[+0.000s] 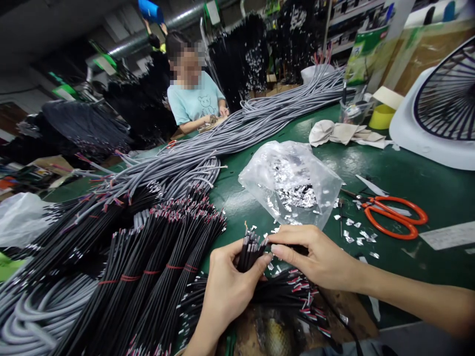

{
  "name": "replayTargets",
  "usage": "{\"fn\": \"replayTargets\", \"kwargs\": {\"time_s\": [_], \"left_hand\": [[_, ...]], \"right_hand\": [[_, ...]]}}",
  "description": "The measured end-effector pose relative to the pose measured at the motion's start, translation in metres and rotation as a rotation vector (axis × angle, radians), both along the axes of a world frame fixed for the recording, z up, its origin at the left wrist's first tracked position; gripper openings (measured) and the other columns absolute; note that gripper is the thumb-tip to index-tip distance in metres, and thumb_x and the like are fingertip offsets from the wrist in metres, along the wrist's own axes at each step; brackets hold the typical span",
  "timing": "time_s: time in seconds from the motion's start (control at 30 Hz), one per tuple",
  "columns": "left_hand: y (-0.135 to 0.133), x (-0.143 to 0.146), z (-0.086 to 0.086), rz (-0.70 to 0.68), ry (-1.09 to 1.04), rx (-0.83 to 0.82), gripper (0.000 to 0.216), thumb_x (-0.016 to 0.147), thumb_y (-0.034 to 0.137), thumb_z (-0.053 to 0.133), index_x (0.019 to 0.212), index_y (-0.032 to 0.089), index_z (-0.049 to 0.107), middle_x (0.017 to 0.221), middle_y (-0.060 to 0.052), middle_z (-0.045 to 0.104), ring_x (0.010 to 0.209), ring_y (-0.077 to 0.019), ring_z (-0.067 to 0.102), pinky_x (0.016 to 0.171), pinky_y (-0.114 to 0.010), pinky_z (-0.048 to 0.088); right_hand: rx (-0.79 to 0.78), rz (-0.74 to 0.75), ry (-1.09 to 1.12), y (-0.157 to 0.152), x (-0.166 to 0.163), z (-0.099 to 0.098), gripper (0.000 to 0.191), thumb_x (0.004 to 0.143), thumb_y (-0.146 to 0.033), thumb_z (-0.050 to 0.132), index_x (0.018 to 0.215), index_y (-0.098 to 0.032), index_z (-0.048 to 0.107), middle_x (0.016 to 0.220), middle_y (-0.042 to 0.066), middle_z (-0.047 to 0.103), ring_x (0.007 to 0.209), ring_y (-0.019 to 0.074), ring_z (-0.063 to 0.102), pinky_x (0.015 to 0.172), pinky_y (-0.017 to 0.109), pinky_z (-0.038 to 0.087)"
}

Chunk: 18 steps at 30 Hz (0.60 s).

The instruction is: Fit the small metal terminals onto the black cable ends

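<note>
Hands (230, 292) at black cables (248, 258), green table (230, 200) beneath, crowded workshop (144, 96) behind.

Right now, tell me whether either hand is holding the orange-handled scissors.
No, the scissors lie on the green table, apart from the left hand and the right hand.

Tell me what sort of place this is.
Probably a cable workshop: black wires bunched in the left hand, red-banded wire bundles beside it and long grey cables across the green table.

Grn tabletop (358, 160), dim ceiling (55, 29), prob. metal duct (185, 19), bkgd shelving (354, 14) upper R
</note>
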<state>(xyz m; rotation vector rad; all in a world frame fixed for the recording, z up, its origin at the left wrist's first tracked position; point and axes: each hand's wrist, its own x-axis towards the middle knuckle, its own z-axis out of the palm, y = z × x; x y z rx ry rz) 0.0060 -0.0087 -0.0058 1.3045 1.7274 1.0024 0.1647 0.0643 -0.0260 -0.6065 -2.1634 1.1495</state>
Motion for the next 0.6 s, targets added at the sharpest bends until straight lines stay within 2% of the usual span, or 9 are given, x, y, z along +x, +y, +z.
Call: {"fn": "replayTargets", "kwargs": {"time_s": [0.17, 0.3, 0.43, 0.53, 0.6], "left_hand": [[0.000, -0.002, 0.001, 0.024, -0.118, -0.028, 0.015, 0.068, 0.025, 0.070, 0.068, 0.013, 0.061, 0.053, 0.001, 0.060, 0.045, -0.0116, 0.057, 0.044, -0.019, 0.046], [-0.002, -0.004, 0.007, -0.057, -0.220, -0.061, 0.021, 0.075, 0.028, 0.064, 0.062, 0.012, 0.061, 0.050, -0.002, 0.062, 0.046, -0.0114, 0.056, 0.047, -0.020, 0.046], [-0.003, -0.004, 0.010, -0.160, -0.260, -0.063, 0.026, 0.076, 0.030, 0.063, 0.058, 0.012, 0.060, 0.047, -0.001, 0.058, 0.044, -0.0092, 0.051, 0.047, -0.019, 0.043], [-0.004, -0.003, 0.009, -0.197, -0.257, -0.093, 0.027, 0.077, 0.032, 0.061, 0.058, 0.012, 0.061, 0.047, -0.001, 0.057, 0.045, -0.0089, 0.049, 0.046, -0.019, 0.040], [-0.004, -0.002, 0.008, -0.193, -0.218, -0.101, 0.026, 0.076, 0.032, 0.062, 0.060, 0.011, 0.063, 0.050, -0.002, 0.059, 0.047, -0.0101, 0.050, 0.048, -0.020, 0.040]], "right_hand": [[0.002, -0.026, 0.032, 0.000, 0.001, 0.000, 0.021, 0.087, -0.022, 0.048, 0.094, -0.017, 0.068, 0.082, 0.004, 0.067, 0.075, 0.0144, 0.058, 0.070, 0.028, 0.043], [-0.022, -0.022, 0.048, 0.000, 0.002, 0.000, 0.021, 0.088, -0.022, 0.048, 0.091, -0.017, 0.068, 0.079, 0.003, 0.066, 0.071, 0.0135, 0.058, 0.067, 0.027, 0.043], [-0.089, -0.074, 0.142, 0.000, 0.002, 0.002, 0.017, 0.082, -0.026, 0.057, 0.093, -0.017, 0.066, 0.083, 0.004, 0.065, 0.075, 0.0140, 0.058, 0.067, 0.027, 0.044], [-0.131, -0.073, 0.192, -0.001, 0.001, 0.003, 0.007, 0.079, -0.023, 0.061, 0.077, -0.016, 0.063, 0.073, 0.001, 0.059, 0.067, 0.0119, 0.053, 0.061, 0.024, 0.041], [-0.160, -0.071, 0.168, -0.001, 0.001, 0.002, 0.011, 0.079, -0.019, 0.060, 0.069, -0.016, 0.058, 0.069, 0.000, 0.055, 0.065, 0.0111, 0.050, 0.058, 0.023, 0.039]]}}
